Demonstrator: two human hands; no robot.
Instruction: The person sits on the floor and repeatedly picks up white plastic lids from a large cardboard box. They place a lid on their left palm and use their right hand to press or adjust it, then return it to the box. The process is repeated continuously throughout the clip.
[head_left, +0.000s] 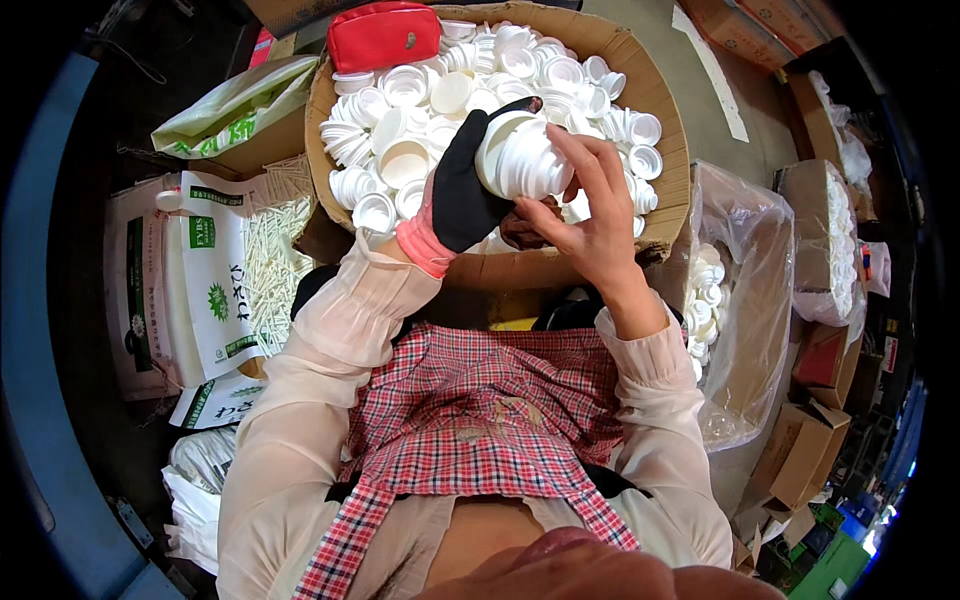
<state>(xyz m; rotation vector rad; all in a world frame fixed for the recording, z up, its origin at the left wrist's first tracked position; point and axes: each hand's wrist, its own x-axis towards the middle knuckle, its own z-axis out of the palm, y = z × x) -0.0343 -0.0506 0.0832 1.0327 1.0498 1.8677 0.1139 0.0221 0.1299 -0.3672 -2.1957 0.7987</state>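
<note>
A short stack of white plastic lids point(528, 160) is held over a large cardboard box. My left hand point(468, 185), in a black glove with a pink cuff, wraps round the stack's left end. Bare, my right hand point(600, 215) curves about the right end, with its fingertips against the lids and its thumb low beside them. Many loose white lids point(405, 85) of several sizes fill the box point(665, 130) beneath both hands. Something brown and crumpled point(528, 228) shows just below the stack; I cannot tell what it is.
A red pouch point(385, 36) lies on the box's far left edge. To the left, thin white sticks point(278, 235) spill beside printed white sacks point(215, 270). On the right stands a clear plastic-lined box point(745, 300) with white pieces, and beyond it are more cardboard boxes point(805, 455).
</note>
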